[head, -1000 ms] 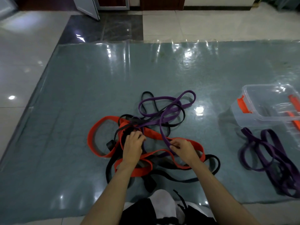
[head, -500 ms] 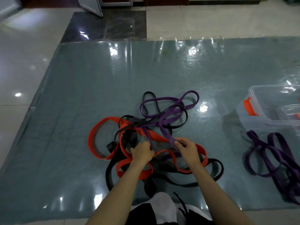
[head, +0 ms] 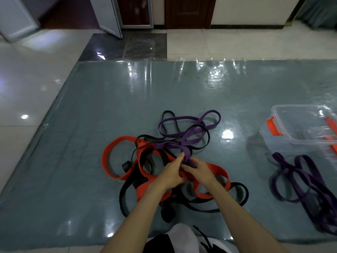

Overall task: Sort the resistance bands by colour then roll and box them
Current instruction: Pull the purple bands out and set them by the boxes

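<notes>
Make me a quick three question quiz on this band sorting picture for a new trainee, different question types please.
1. True or false: the clear plastic box sits to the right of the tangled pile.
2. Which colour band do the left hand and right hand grip together? A red, B purple, C black.
3. Fill in: the separated pile lying near the box holds only ___ bands.

Key: 1 true. 2 B, the purple band. 3 purple.

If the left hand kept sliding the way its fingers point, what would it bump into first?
Most likely the purple band, right at the tips of the left hand, where the right hand grips it. Depth is hard to judge.
</notes>
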### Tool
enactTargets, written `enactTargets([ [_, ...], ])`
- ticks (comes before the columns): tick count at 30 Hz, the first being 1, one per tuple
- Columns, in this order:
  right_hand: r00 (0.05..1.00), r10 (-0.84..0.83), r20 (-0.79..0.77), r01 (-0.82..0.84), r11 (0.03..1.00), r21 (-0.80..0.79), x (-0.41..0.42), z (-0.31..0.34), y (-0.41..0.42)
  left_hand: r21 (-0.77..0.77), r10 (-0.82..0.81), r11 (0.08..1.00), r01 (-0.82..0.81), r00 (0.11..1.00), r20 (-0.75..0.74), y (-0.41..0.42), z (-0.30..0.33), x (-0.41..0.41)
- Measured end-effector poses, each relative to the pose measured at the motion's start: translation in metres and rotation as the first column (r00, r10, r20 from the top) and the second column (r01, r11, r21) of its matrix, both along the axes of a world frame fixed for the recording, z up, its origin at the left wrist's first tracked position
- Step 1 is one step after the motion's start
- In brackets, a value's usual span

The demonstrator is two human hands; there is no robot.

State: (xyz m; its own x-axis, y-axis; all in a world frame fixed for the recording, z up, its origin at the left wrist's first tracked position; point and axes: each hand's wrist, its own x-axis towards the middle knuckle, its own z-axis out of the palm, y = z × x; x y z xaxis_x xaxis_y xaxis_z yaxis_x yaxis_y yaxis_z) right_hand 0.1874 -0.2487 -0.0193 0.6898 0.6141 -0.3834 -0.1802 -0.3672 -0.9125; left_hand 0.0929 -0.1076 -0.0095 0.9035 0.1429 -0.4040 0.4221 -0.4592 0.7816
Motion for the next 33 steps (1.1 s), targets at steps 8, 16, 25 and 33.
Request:
enactTargets([
  [8, 0.981, -0.171, 0.090, 0.174, 0.984, -0.025, 0.033, 0.019, 0.008, -0.134, 0.149, 0.982, -0.136, 0.985, 0.088, -0.002, 0.003, 0.004],
  [16, 0.838, 0.104, 0.536, 0.100, 0.936, -0.338, 0.130, 0.060, 0.011, 0.049, 0.013, 0.999, -0.014, 1.000, 0.019, 0.019, -0.011, 0.002],
  [25, 0.738, 0.436, 0.515, 0.045, 0.730, -0.682, 0.153, 0.005, -0.028, 0.390, -0.177, 0.907, 0.158, 0.984, 0.012, 0.034, -0.036, 0.025],
  [33, 0.687, 0.377, 0.621, -0.195, 0.919, -0.343, 0.058, -0.032, -0.035, 0.318, -0.118, 0.946, 0.065, 0.981, 0.152, 0.027, -0.045, 0.032],
])
